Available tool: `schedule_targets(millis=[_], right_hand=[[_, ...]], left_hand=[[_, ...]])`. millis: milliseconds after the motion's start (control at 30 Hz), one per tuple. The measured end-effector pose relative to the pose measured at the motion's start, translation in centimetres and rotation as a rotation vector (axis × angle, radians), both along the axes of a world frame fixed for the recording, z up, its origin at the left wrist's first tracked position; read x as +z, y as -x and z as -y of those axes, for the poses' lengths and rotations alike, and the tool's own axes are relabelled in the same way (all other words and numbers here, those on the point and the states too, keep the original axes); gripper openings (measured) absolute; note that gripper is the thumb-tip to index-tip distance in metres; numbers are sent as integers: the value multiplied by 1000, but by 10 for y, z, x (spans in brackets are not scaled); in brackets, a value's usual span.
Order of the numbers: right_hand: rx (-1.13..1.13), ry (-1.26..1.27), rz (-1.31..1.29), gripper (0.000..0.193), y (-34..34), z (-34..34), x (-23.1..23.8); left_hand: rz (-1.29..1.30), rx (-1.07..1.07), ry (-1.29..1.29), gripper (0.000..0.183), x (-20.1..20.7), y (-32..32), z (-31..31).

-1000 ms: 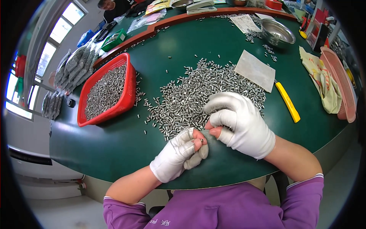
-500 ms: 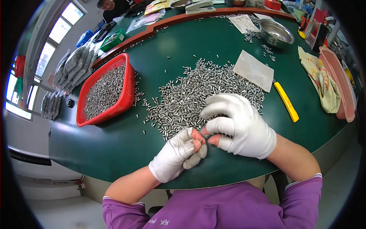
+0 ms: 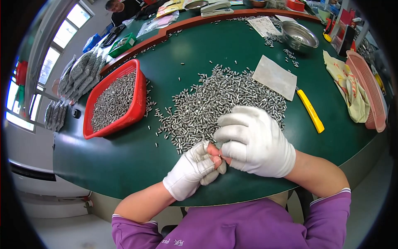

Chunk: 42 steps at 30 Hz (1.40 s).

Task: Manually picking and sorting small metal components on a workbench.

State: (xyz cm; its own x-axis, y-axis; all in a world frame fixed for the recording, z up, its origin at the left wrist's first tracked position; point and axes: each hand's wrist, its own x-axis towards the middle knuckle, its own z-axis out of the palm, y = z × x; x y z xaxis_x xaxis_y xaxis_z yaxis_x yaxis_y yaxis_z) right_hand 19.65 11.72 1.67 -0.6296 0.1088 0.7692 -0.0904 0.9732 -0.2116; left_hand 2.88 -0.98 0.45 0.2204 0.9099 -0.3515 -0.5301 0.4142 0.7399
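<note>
Both my hands wear white gloves with some bare fingertips, and they meet just in front of a wide heap of small silvery metal pieces [image 3: 207,103]. My left hand [image 3: 190,168] is closed in a pinch of thumb and forefinger on a tiny metal piece [image 3: 219,156], of which only a speck shows. Curled over from the right, my right hand [image 3: 257,143] brings its fingertips against that same spot. Its thumb and forefinger tips are largely covered by its other fingers, so what they grip cannot be made out.
A red plastic basket [image 3: 140,89] full of like pieces stands left. Right of the heap lie a grey square plate [image 3: 275,77] and a yellow-handled tool [image 3: 310,111]. Further off are a steel bowl [image 3: 286,31], a pink basket [image 3: 375,108] with cloth, and filled bags [image 3: 81,70].
My right hand has come down and left, its fingers closing together, and its fingertips now meet the left hand's. The left hand has barely moved and keeps its pinch.
</note>
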Motion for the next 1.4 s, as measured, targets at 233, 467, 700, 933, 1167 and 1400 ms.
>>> schedule_targets(millis=[233,467,700,933,1167,1400], right_hand=[[-17,58,52,18,-3,-2,2],[-310,156,96,17,-19,-16,6],[-486,106,224,25,-32,-24,15],[-274,96,223,22,-24,-22,4],[-71,71,456,19,-21,-14,0],[-72,41,456,18,-17,-12,-10]], left_hand=[[-46,5,6,11,2,-2,0],[-147,6,-4,14,6,-4,0],[-72,-14,18,25,5,3,-1],[1,-17,37,27,1,5,0],[-6,26,0,28,-2,2,0],[5,-4,-7,23,-7,4,0]])
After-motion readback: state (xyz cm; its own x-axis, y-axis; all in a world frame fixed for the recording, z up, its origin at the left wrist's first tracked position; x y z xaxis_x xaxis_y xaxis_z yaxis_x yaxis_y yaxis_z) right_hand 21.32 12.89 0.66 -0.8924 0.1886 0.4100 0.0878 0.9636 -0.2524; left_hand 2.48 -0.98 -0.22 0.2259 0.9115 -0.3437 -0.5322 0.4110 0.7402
